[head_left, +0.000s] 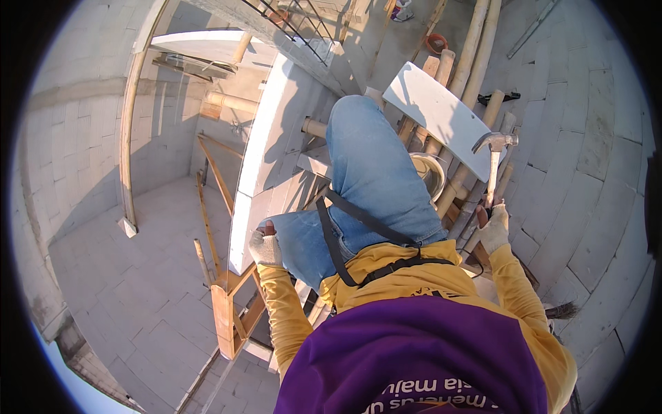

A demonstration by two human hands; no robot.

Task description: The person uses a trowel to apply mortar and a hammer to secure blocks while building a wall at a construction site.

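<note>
My right hand (494,229), in a pale fingerless glove, is closed round the handle of a claw hammer (494,143). The hammer's metal head points away from me, above bamboo poles and beside a white board (438,114). My left hand (265,248), gloved the same way, is curled at my bent knee, close to the white top edge of a block wall (258,159). Whatever its fingers may hold is hidden. My legs in blue jeans (379,172) straddle the space between the wall and the poles.
Bamboo poles (476,55) run away from me under the white board. A bucket (429,172) stands by my right leg. Left of the wall is a deep drop to a lower floor (145,303). A wooden frame (224,314) stands below my left arm. Rebar (296,27) sticks out ahead.
</note>
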